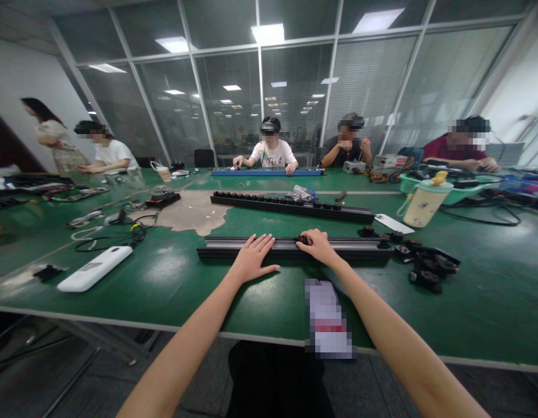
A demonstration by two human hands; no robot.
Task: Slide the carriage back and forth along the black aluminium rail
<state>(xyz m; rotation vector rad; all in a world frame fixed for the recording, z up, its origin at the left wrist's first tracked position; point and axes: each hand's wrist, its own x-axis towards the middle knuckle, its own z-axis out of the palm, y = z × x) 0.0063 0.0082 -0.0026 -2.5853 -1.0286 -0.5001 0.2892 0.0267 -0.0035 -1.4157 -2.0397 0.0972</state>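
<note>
The left hand (pixel 251 258) is laid flat, fingers spread, on the long black rail (pixel 290 248) near the tabletop's front edge, while the right hand (pixel 318 245) is curled, fingers closed on a small black knob (pixel 302 238) on it.

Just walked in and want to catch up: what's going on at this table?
A person seated at the green table works on a long black rail. The left hand lies flat on it, fingers spread, while the right hand pinches a small black part on top of the rail. More black parts lie to the right. Other people work at similar strips across the table.
</note>
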